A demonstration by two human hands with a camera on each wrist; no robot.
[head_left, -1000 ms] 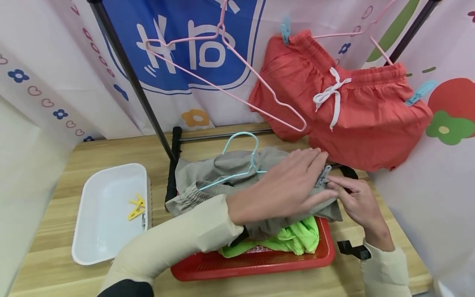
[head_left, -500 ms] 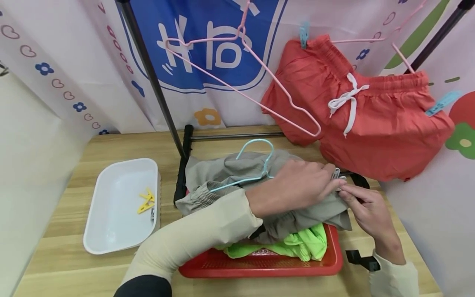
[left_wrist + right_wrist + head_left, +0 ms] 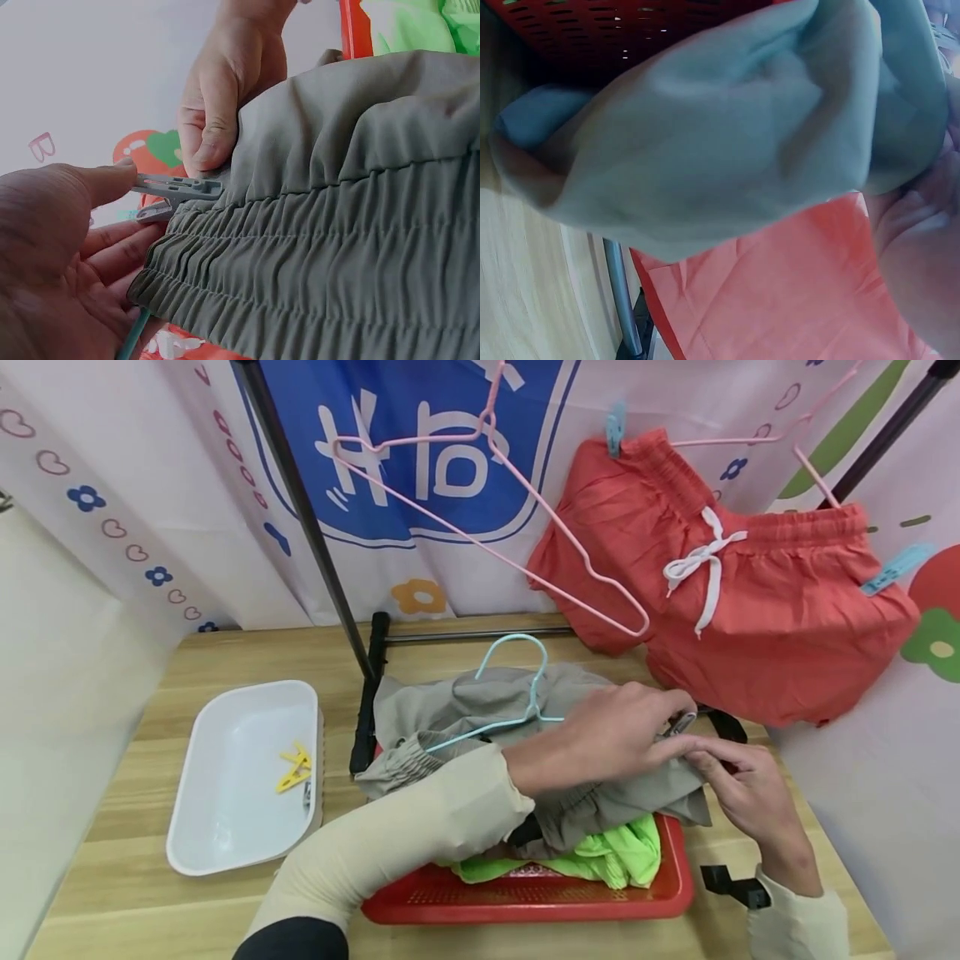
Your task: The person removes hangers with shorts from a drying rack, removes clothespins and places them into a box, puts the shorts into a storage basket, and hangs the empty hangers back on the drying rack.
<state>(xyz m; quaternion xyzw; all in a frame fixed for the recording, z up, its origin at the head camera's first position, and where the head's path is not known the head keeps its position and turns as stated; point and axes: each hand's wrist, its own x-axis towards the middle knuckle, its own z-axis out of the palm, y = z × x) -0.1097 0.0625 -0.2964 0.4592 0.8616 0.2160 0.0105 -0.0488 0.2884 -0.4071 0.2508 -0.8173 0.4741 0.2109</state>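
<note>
your left hand (image 3: 611, 739) pinches the grey clip (image 3: 681, 723) at the waistband edge of the grey shorts (image 3: 480, 710), which lie with a blue hanger (image 3: 517, 681) on the red basket (image 3: 525, 897). your right hand (image 3: 738, 781) pinches the same fabric edge just beside the clip, thumb on top.

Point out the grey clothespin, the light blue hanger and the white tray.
grey clothespin (image 3: 176, 184): left wrist view, on its upper arm.
light blue hanger (image 3: 534, 681): head view, on the neck below the hook.
white tray (image 3: 225, 752): head view, on its bare floor.
</note>
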